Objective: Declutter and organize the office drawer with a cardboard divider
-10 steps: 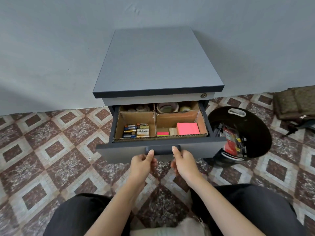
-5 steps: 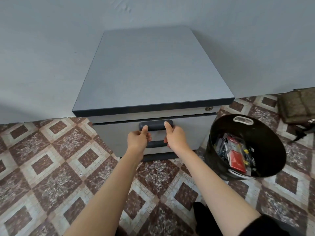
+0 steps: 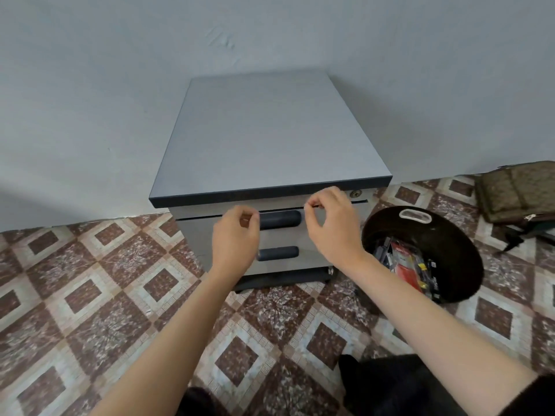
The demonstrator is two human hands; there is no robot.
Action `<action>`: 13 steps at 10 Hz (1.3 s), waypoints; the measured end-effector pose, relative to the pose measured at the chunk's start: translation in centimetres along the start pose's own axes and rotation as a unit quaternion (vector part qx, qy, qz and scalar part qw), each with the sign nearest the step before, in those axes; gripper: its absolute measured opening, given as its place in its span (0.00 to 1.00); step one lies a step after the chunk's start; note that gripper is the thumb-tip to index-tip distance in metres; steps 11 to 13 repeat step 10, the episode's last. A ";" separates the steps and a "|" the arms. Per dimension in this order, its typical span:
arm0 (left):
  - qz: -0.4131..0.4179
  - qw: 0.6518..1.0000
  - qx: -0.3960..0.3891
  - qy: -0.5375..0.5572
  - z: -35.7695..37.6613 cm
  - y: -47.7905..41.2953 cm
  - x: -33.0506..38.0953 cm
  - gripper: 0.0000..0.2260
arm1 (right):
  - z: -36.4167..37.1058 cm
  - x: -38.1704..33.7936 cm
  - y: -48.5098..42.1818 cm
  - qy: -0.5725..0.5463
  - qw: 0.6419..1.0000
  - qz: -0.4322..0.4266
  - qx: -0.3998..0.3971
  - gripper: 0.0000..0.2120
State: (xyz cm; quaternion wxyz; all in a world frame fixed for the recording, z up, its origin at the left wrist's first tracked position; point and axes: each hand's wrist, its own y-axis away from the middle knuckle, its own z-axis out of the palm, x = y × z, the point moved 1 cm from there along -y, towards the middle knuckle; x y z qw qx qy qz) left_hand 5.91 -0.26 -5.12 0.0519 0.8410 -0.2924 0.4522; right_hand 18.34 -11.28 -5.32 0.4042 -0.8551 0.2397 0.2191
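Observation:
The grey drawer cabinet (image 3: 270,136) stands against the wall with its top drawer (image 3: 196,232) pushed in, so the cardboard divider and its contents are hidden. The dark top handle (image 3: 280,219) shows between my two hands. My left hand (image 3: 235,235) hovers just left of the handle, fingers loosely curled, holding nothing. My right hand (image 3: 330,226) hovers just right of it, fingers also loosely curled and empty. Neither hand touches the handle.
A second drawer handle (image 3: 277,253) sits below the first. A black bin (image 3: 450,244) with discarded packaging and stationery stands on the tiled floor right of the cabinet. A brown bag (image 3: 516,190) lies by the wall at far right. A keyhole (image 3: 356,193) sits at the cabinet's upper right.
The drawer went from open, showing the divider and its sorted items, to fully pushed in. Both hands have since let go of the handle and moved apart to either side.

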 end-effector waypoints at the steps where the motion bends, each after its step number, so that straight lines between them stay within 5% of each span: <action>1: 0.228 0.954 0.097 -0.169 -2.0 -0.1 0.1 0.12 | -1.4 -0.7 -1.6 0.117 0.990 -0.051 -0.055 0.18; 2: 0.188 0.934 -0.013 -0.302 -3.0 -0.9 -1.4 0.27 | -1.1 0.0 -1.8 0.239 0.953 -0.021 -0.185 0.32; 5: 0.121 0.923 -0.147 -0.335 -3.4 -0.8 -1.7 0.38 | -1.1 -0.3 -1.2 0.342 0.908 -0.017 -0.241 0.39; 7: 0.114 0.934 -0.162 -0.296 -3.9 -0.7 -1.5 0.39 | -1.1 -0.4 -1.1 0.359 0.899 -0.017 -0.251 0.40; 9: 0.124 0.933 -0.174 -0.290 -3.8 -2.8 -1.6 0.38 | 0.8 1.6 -2.2 0.269 0.948 -0.044 -0.167 0.58; 10: 0.204 0.927 -0.057 -0.308 -1.6 -5.3 -4.6 0.28 | 1.3 3.8 -2.9 0.237 0.955 -0.149 -0.100 0.34; 13: 0.204 0.927 -0.057 -0.308 -1.6 -5.3 -4.6 0.28 | 1.3 3.8 -2.9 0.237 0.955 -0.149 -0.100 0.34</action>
